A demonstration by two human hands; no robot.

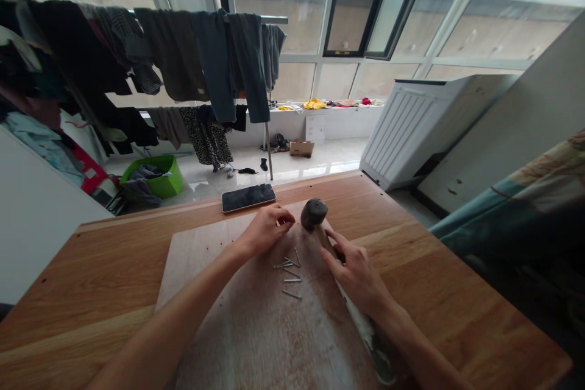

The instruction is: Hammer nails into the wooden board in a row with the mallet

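Board nearest, our right hand wraps the hammer at 1 o'clock; our left hand, near-closed at 12, contents unclear, seems positioning: steadiness needed.

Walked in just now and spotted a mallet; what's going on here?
The person's right hand grips a mallet over a board on a table. The left hand is curled beside the mallet's head; whether it holds anything is unclear. Several loose nails lie on the board, and a phone rests on the table beyond it.
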